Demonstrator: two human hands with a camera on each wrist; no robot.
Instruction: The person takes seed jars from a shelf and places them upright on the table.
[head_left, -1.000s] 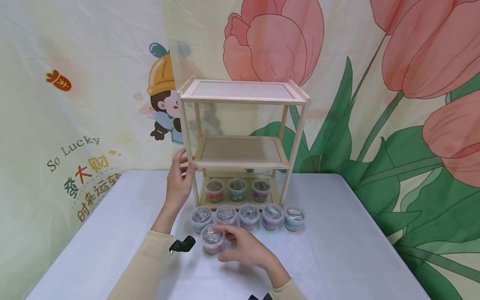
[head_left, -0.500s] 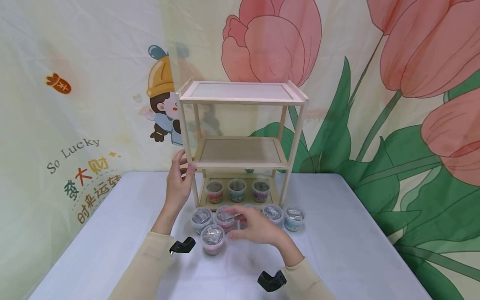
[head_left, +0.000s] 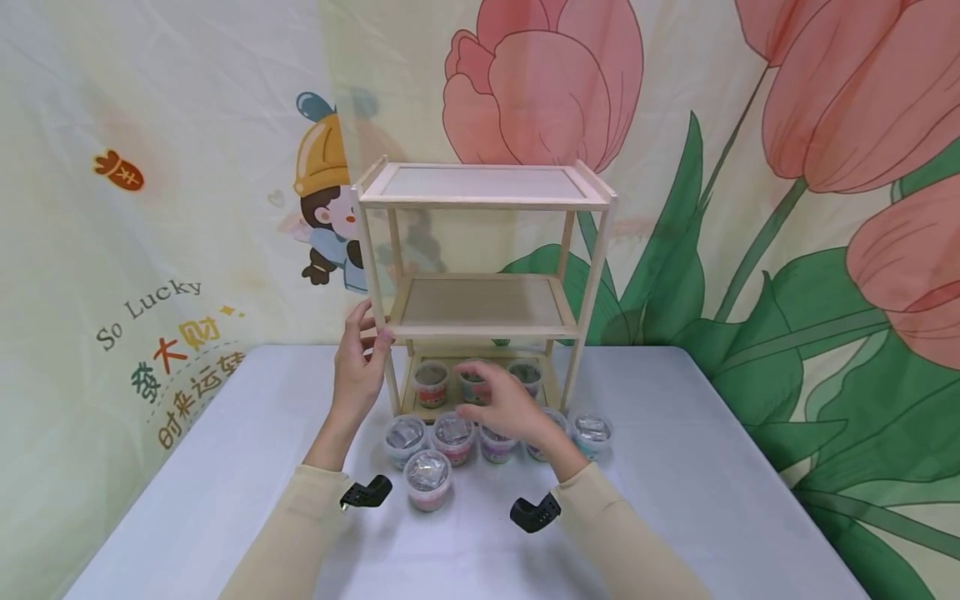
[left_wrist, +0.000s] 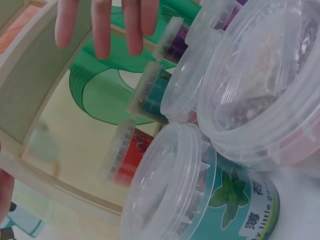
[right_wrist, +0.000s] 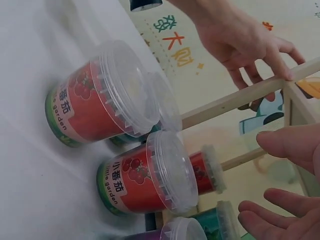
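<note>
A wooden three-tier shelf rack [head_left: 483, 332] stands on the table. My left hand [head_left: 358, 367] holds its left front post at middle-shelf height, thumb in front. My right hand [head_left: 504, 407] hovers before the bottom shelf, thumb and fingers apart and nothing between them. Behind its fingertips, partly hidden, is a teal-labelled lidded plastic cup [head_left: 474, 390]. A red-labelled cup [head_left: 431, 387] and a purple-labelled cup [head_left: 528, 377] flank it on that shelf. In the right wrist view, the right fingers [right_wrist: 270, 215] are spread above the cups.
A row of several lidded cups [head_left: 453, 437] stands on the table before the rack, partly covered by my right forearm. One more red-labelled cup [head_left: 427, 482] is nearer me. White cloth covers the table [head_left: 697, 500]. A printed curtain [head_left: 675, 150] hangs behind.
My right hand has moved forward from beside the nearest cup, over the row, to the front of the bottom shelf. The left hand stays on the post.
</note>
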